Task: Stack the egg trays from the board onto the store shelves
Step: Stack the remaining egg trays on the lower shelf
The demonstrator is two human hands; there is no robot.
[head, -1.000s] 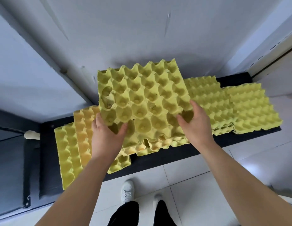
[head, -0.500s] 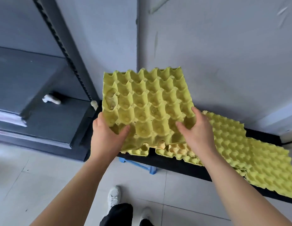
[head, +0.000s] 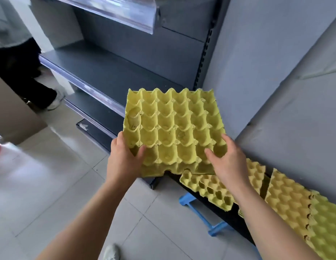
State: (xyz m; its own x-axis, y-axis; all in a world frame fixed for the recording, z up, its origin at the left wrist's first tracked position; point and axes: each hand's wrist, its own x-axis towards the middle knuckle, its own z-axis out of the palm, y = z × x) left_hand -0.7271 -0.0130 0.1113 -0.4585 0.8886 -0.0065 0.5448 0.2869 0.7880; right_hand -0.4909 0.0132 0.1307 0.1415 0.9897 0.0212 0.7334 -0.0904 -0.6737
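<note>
Yellow egg tray [head: 172, 126] held flat in air, L hand [head: 124, 160] + R hand [head: 227, 162] fingers clamped on near edge, grey shelves [head: 99, 70] just beyond.

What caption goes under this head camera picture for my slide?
Left hand and right hand hold a yellow egg tray before grey store shelves.

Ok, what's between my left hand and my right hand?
The held egg tray: left hand and right hand grip its near corners, in the head view.
</note>
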